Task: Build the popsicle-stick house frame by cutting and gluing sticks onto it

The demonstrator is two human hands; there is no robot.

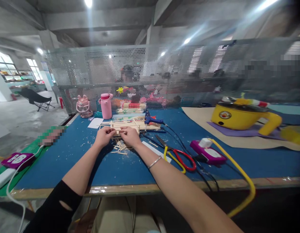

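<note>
My left hand (pixel 104 136) and my right hand (pixel 130 135) meet over the blue table (pixel 91 168), both with fingers pinched on a thin wooden stick (pixel 117 130) held between them. Just behind the hands stands a frame built of wooden sticks (pixel 132 123). A small heap of cut stick pieces (pixel 119 147) lies under and in front of the hands. My right wrist wears a silver bangle.
A blue glue gun (pixel 152 120), red and yellow scissors (pixel 180 157) and a purple power strip (pixel 208 152) with a yellow cable lie to the right. A yellow pot (pixel 239 116) is far right. Pink bottles (pixel 106 105) stand at the back by a mesh screen; people sit behind it.
</note>
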